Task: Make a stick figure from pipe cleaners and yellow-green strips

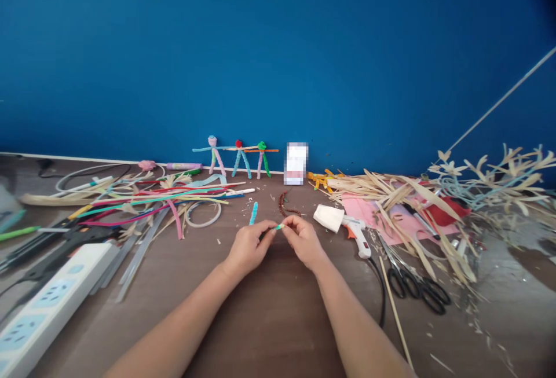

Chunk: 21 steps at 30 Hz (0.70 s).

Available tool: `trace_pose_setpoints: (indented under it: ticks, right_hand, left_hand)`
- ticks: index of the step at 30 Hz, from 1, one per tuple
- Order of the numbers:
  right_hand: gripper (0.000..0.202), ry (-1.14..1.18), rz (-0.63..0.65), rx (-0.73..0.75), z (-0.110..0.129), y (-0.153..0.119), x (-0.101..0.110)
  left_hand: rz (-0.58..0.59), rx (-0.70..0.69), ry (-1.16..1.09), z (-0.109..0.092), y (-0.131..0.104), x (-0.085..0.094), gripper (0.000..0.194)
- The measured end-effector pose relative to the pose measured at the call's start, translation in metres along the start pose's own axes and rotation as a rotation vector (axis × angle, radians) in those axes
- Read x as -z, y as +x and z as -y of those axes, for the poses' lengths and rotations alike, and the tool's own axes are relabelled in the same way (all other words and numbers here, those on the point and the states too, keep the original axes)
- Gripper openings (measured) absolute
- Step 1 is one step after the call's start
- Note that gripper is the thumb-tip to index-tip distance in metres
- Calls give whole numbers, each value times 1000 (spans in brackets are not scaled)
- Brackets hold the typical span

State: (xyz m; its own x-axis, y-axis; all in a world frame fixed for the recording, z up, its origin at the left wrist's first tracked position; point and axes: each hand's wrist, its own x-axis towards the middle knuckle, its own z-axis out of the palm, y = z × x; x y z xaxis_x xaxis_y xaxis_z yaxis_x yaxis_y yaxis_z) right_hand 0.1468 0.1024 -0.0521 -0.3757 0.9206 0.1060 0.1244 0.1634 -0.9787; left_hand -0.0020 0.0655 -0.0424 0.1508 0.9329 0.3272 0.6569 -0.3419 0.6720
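Over the brown table point(269, 320), our left hand point(248, 246) and right hand point(304, 243) come close together at the fingertips, both pinching a small turquoise-and-pale piece point(280, 226). Just beyond our left fingers we see a short blue pipe cleaner point(253, 214); beyond our right, a curved brown strand point(284, 205). Against the blue wall point(278, 65) lean three pipe-cleaner figures point(240, 153), arms outstretched. To our right lies a white glue gun point(358, 234), a white cover point(329, 217) over its front end, with black-handled scissors point(435, 297) nearer us and dried husk strips point(397, 190) behind. To our left we have a white power strip point(82, 271) and colourful pipe cleaners point(143, 199).
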Motion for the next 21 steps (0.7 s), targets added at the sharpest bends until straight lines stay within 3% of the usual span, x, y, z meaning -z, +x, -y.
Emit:
trace_pose_setpoints:
  ticks: [7,14,21]
  right_hand:
    - [13,104,83,-43,1,0,3]
    - [19,135,38,-237,3,1,2]
    - [23,271,93,-311,7,-1,2]
  left_hand:
    - [42,-62,64,5,2,5,21]
    - [-50,-131,199,6,1,4,22]
    - [-95,-217,378,7,-1,3,22]
